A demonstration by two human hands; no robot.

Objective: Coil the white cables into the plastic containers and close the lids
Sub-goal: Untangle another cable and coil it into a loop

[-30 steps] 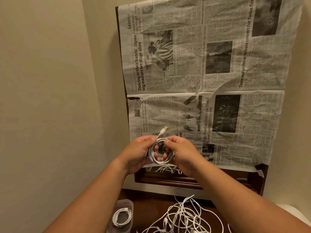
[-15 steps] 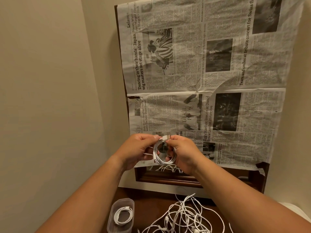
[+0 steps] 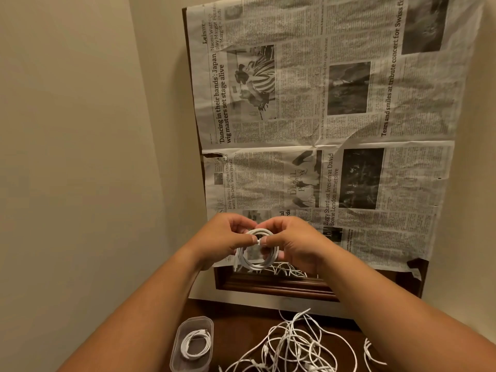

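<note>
A white cable wound into a small coil point(image 3: 253, 260) is held up in front of the newspaper. My left hand point(image 3: 228, 237) grips its left side, thumb on the top loops. On the coil's right side, my right hand point(image 3: 292, 242) pinches the white plug end against the loops. Below, a clear plastic container point(image 3: 179, 342) stands open on the dark wooden table with another coiled white cable point(image 3: 195, 345) inside. A tangle of loose white cables point(image 3: 295, 347) lies to its right. No lid is in view.
A newspaper point(image 3: 335, 130) hangs over a dark wood-framed mirror point(image 3: 276, 285) leaning on the beige wall behind the table. A side wall point(image 3: 67, 157) closes in on the left. More cable loops point(image 3: 371, 353) lie at the table's right.
The plug end, which stuck up above the coil, has been brought down and tucked onto the loops. Both hands and the coil stayed at about the same height; the view tilted down slightly.
</note>
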